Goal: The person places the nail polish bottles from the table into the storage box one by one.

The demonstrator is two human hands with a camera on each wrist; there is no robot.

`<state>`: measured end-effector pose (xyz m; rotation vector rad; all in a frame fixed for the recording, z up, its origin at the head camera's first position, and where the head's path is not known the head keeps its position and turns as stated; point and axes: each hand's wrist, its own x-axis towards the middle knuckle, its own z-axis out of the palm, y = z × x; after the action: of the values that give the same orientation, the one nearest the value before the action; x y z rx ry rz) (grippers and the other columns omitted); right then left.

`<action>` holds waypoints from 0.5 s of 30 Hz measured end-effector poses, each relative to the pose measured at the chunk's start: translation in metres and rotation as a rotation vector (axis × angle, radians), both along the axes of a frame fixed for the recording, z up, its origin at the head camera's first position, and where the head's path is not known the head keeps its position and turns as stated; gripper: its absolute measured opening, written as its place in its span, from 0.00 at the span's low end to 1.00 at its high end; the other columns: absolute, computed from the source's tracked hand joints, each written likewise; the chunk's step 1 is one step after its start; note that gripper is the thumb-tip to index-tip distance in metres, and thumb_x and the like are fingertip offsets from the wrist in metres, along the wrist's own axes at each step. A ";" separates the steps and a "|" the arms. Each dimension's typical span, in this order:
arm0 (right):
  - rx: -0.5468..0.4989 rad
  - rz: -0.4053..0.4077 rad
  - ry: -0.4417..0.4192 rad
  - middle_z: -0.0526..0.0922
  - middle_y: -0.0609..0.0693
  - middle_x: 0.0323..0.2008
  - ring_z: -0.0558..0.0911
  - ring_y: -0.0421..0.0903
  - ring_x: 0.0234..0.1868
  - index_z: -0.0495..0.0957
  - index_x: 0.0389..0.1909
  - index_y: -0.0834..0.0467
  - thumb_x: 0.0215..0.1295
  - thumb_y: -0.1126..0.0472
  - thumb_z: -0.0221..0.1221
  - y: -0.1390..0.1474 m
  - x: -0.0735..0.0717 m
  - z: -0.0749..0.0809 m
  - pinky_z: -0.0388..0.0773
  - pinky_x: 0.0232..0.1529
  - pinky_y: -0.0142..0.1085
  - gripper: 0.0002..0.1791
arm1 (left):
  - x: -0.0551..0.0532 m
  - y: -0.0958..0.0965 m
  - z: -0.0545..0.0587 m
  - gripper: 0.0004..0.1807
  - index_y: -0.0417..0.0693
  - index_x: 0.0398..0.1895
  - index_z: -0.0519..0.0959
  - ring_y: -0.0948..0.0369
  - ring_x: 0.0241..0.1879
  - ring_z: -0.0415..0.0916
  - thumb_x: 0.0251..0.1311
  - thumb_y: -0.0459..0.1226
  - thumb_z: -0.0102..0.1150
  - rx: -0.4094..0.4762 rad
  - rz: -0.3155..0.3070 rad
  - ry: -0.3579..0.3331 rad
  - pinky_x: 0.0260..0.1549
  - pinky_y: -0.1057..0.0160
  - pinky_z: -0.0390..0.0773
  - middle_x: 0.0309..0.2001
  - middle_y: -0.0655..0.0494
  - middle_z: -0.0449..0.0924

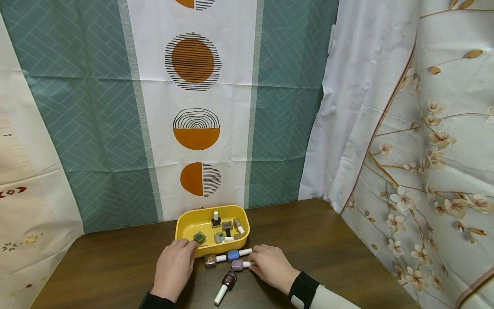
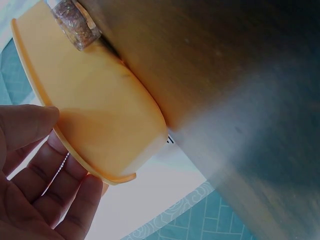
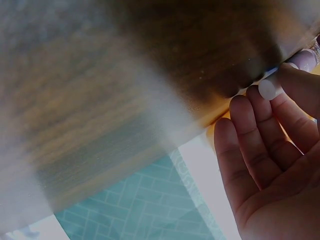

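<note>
My left hand (image 1: 175, 266) holds the front left rim of a yellow plastic tray (image 1: 211, 250); in the left wrist view the thumb (image 2: 35, 122) is on the outer wall and the fingers lie over the rim. With thumb and fingertips, my right hand (image 1: 274, 266) pinches the white cap (image 3: 267, 89) of a purple nail polish bottle (image 1: 237, 265) lying on its side. Just beyond it, along the tray's front, lie a blue nail polish bottle (image 1: 233, 255) and a glittery one (image 1: 210, 260). Nearer to me lies a dark maroon nail polish bottle (image 1: 229, 280).
Inside the tray are several more nail polish bottles, among them an upright black one (image 1: 215, 220) and a green one (image 1: 199, 237) near my left fingers. The brown wooden table (image 1: 308, 240) ends at a patterned curtain (image 1: 285, 141) behind; another curtain (image 1: 405, 214) hangs at the right.
</note>
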<state>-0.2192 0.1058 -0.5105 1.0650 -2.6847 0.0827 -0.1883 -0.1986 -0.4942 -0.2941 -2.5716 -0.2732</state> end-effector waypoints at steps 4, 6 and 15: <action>0.002 -0.003 -0.007 0.80 0.35 0.34 0.77 0.32 0.34 0.89 0.38 0.44 0.71 0.53 0.76 0.000 0.000 0.000 0.76 0.34 0.29 0.04 | 0.000 0.000 0.000 0.07 0.48 0.37 0.89 0.54 0.34 0.78 0.61 0.30 0.81 -0.002 0.003 -0.009 0.38 0.50 0.82 0.32 0.56 0.82; 0.004 -0.005 -0.010 0.80 0.35 0.34 0.77 0.32 0.35 0.89 0.38 0.44 0.71 0.53 0.76 0.000 0.000 -0.001 0.76 0.34 0.29 0.04 | 0.000 0.000 0.001 0.07 0.48 0.38 0.90 0.54 0.35 0.79 0.62 0.30 0.81 -0.005 0.008 -0.020 0.39 0.49 0.82 0.32 0.56 0.83; 0.005 -0.017 -0.014 0.80 0.36 0.34 0.77 0.33 0.35 0.89 0.38 0.45 0.72 0.53 0.76 0.000 0.000 0.000 0.77 0.34 0.30 0.04 | 0.000 0.000 0.001 0.07 0.48 0.38 0.90 0.54 0.35 0.78 0.61 0.31 0.81 -0.008 0.011 -0.022 0.38 0.50 0.82 0.32 0.56 0.82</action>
<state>-0.2188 0.1053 -0.5100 1.0465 -2.7075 0.0800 -0.1880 -0.1986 -0.4932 -0.2808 -2.5959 -0.2628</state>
